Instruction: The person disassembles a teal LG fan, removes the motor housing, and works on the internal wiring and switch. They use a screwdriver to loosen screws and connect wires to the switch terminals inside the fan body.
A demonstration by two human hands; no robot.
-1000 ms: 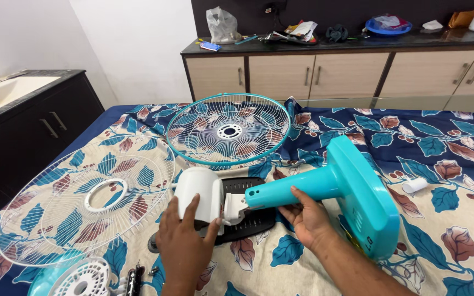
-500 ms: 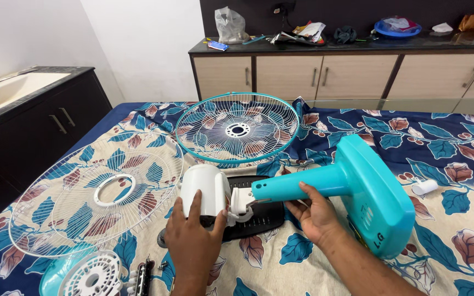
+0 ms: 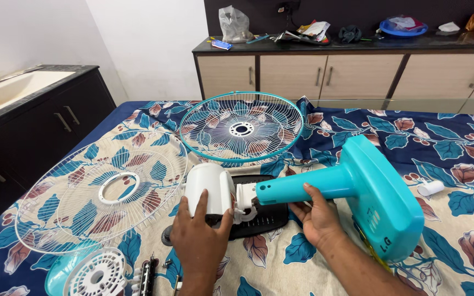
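Note:
A dismantled table fan lies on a floral bedsheet (image 3: 456,137). My left hand (image 3: 199,237) grips the white motor housing (image 3: 208,188) from behind. My right hand (image 3: 316,214) holds the turquoise neck (image 3: 308,190) from underneath, near its joint with the motor. The neck runs right into the turquoise base (image 3: 388,197), which is tipped up on its edge. A black panel (image 3: 264,216) lies under the motor.
A white rear grille (image 3: 102,189) lies at left, a turquoise-rimmed front grille (image 3: 242,129) behind the motor. A white and turquoise cap (image 3: 91,274) and small dark parts (image 3: 149,274) sit at the near left. A small white cylinder (image 3: 430,188) lies right. Cabinets (image 3: 357,74) stand behind.
The view has shifted slightly, so the fan sits a little higher and more to the right. Both hands keep their grip on the motor housing and neck.

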